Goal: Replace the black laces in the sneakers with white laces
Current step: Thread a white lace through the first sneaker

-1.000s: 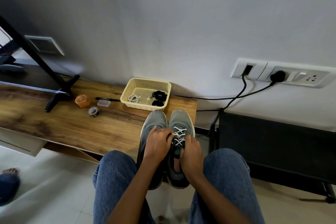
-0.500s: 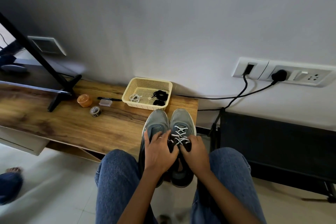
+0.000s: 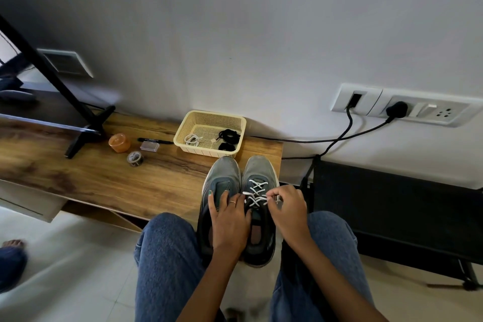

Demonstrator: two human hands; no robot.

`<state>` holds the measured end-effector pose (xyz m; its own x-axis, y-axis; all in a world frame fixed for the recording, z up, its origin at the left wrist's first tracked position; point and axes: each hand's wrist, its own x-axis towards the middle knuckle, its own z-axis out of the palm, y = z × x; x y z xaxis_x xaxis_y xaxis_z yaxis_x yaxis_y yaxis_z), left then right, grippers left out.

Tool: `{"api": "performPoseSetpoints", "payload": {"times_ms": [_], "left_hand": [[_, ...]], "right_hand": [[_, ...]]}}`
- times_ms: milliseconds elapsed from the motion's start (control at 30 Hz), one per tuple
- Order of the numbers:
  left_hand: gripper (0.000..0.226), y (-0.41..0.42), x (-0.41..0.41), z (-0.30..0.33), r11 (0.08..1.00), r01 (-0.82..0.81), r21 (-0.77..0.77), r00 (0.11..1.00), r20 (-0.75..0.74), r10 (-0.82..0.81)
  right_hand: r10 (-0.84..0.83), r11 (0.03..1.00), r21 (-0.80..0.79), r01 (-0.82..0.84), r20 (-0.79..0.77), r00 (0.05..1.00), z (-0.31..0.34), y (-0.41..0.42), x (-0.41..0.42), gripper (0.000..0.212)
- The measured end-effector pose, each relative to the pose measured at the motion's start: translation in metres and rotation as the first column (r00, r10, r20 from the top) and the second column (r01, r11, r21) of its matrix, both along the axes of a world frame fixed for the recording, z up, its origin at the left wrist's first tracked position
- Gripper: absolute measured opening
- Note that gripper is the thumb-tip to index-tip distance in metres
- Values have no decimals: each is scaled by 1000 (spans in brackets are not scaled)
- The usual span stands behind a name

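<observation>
Two grey sneakers stand side by side at the wooden table's (image 3: 104, 178) near right corner. The right sneaker (image 3: 258, 172) carries a white lace (image 3: 256, 192) crossed through its eyelets. The left sneaker (image 3: 222, 175) shows no lace. My left hand (image 3: 228, 217) rests flat on the left sneaker's tongue, fingers straight. My right hand (image 3: 286, 208) pinches the white lace at the right sneaker's right side. A cream basket (image 3: 183, 136) behind the shoes holds a coiled white lace (image 3: 193, 139) and black laces (image 3: 229, 138).
An orange jar (image 3: 119, 142), a tape roll (image 3: 135, 158), a small clear box (image 3: 149, 145) and a pen (image 3: 156, 140) lie left of the basket. A black stand (image 3: 78, 102) rises at far left. Cables (image 3: 339, 138) run from wall sockets to a black unit (image 3: 392, 204) on the right.
My right hand has moved from the shoe's opening up to the right side of the lacing. My left hand has flattened onto the left sneaker.
</observation>
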<state>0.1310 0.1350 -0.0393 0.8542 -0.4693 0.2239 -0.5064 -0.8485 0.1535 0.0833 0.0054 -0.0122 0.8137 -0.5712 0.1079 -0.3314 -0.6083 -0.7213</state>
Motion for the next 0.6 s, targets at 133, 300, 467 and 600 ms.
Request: {"api": "performPoseSetpoints", "payload": {"times_ms": [133, 300, 467, 600], "left_hand": [[44, -1, 0, -2, 1000, -12, -3, 1000, 28, 12], [40, -2, 2, -5, 1000, -23, -5, 999, 42, 23], [37, -1, 1, -8, 999, -30, -12, 999, 40, 31], [38, 0, 0, -8, 999, -36, -32, 997, 63, 38]], "right_hand": [[129, 982, -111, -149, -171, 977, 1, 1, 6, 15], [170, 928, -292, -231, -220, 961, 2, -2, 11, 16], [272, 855, -399, -331, -198, 942, -4, -4, 17, 22], [292, 842, -400, -363, -230, 928, 1, -7, 19, 8]]}}
